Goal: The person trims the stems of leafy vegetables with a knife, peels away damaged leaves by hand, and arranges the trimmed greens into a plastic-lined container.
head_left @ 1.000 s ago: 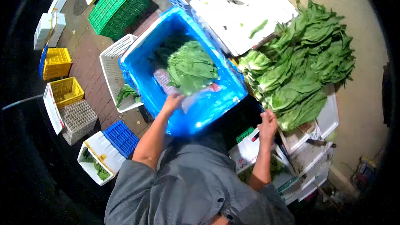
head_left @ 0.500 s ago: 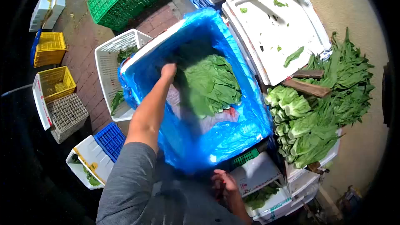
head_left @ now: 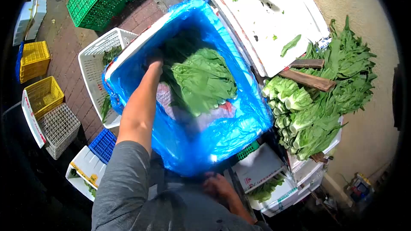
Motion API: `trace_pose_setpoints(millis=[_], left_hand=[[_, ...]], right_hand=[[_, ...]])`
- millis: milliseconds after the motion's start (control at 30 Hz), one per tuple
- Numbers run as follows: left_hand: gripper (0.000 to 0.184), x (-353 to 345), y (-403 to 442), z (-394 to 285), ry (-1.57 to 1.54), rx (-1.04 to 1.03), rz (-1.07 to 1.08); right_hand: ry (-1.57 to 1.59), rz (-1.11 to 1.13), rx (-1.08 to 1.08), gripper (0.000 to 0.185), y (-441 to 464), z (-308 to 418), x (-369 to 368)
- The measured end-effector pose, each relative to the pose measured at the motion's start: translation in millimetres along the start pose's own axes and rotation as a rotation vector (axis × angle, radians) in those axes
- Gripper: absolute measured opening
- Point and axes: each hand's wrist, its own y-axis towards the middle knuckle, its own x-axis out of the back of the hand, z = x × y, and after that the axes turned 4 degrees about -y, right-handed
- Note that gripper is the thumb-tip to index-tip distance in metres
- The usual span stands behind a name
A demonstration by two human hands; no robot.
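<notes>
A box lined with blue plastic (head_left: 239,124) stands in front of me. Leafy greens (head_left: 203,79) lie inside it, beside pinkish translucent bags (head_left: 165,98). My left hand (head_left: 155,59) reaches into the shaded left side of the box, at the edge of the greens; its fingers are hidden in shadow. Near my waist, just below the box's front edge, is my right hand (head_left: 216,186), blurred, with its fingers hard to make out. A large heap of leafy greens (head_left: 317,107) lies to the right, with pieces of wood (head_left: 308,80) on it.
A white foam tray (head_left: 274,21) with loose leaves is at the upper right. On the left stand a white basket (head_left: 92,60), a green crate (head_left: 102,0), yellow crates (head_left: 35,60) and a blue crate (head_left: 102,145). Foam boxes (head_left: 259,167) are stacked at the lower right.
My left hand has moved from the front of the greens to the box's left side. My right hand has come from the right heap down to my waist. The view has shifted.
</notes>
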Motion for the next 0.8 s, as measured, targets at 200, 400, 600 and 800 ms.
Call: trace_pose_setpoints(millis=[200,400,600,800], left_hand=[[0.058,25.1,-58.4,-20.3,-0.142,0.136,0.011],[0.053,55.3,-162.1,-103.1,0.113,0.02,0.015],[0.062,62.0,-293.9,-126.7,0.02,-0.48,-0.278],[0.062,104.6,-455.6,-189.9,-0.082,-0.702,-0.179]], right_hand=[[0.0,0.02,0.068,0.038,-0.7,-14.2,11.3],[-0.237,0.045,0.147,0.038,-23.2,8.6,26.2],[-0.279,0.138,0.528,0.036,-8.4,48.6,51.6],[-0.727,-0.06,1.27,0.048,-77.7,188.5,-12.8]])
